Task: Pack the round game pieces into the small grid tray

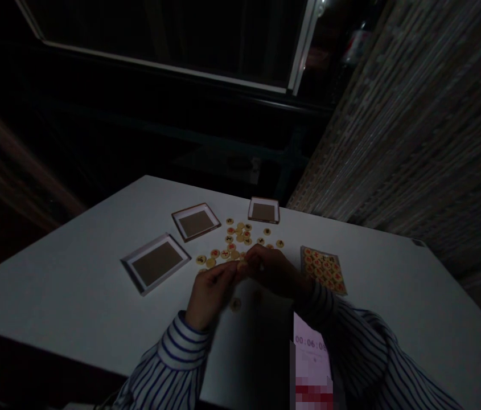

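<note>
Both my hands meet over the middle of the white table (95, 250). My left hand (210, 290) pinches the left side of a round wooden piece (242, 266), and my right hand (276, 269) closes on it from the right. Beyond my fingers lie several loose round pieces (229, 239) with red or dark marks, some overlapping. One dark-marked piece (235, 304) lies nearer to me, below my hands. To the right of my right hand, a shallow box (323, 270) holds rows of mostly red-marked pieces.
Three shallow trays with brown bottoms stand at the left (157, 263), back left (196, 221) and back centre (263, 210). A lit phone (312, 344) showing a timer lies beneath my right forearm. A beaded curtain (377, 125) hangs at the right.
</note>
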The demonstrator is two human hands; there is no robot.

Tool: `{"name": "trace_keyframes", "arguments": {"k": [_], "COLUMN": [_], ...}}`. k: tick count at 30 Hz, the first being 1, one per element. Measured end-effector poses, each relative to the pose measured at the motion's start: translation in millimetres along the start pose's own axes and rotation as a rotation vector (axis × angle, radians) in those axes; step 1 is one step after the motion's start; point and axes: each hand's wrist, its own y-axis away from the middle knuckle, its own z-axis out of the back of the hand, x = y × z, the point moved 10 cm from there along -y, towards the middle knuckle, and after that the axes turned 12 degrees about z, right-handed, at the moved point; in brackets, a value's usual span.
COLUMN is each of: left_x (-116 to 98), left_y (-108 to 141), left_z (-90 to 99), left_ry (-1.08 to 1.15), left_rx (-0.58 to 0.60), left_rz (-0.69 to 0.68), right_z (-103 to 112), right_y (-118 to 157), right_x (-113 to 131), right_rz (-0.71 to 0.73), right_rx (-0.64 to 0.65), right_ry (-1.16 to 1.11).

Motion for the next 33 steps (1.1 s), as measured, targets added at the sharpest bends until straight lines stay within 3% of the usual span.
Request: {"name": "trace_keyframes", "arguments": {"k": [10, 15, 19, 26, 33], "left_x": [-13, -14, -19, -25, -35], "left_y": [0, -6, -10, -12, -22], "left_z": [-51.1, -72.0, -95.2, -121.4, -147.3], "left_ry": [0.018, -0.010, -0.018, -0.025, -0.112], "left_rx": [0.074, 0.077, 0.143, 0.172, 0.210], "left_rz": [0.068, 0.076, 0.038, 0.005, -0.058], "right_z": [38, 64, 76, 86, 111], "right_y": [42, 58, 69, 82, 82], "right_x": [-25, -24, -21, -31, -22], "right_rz": [-0.017, -0.001, 0.051, 0.028, 0.044], "right_rx": [-0.219, -0.268, -0.295, -0.270, -0.233], "right_ry": [-0.241, -0.104, -0.061, 0.172, 0.330]}}
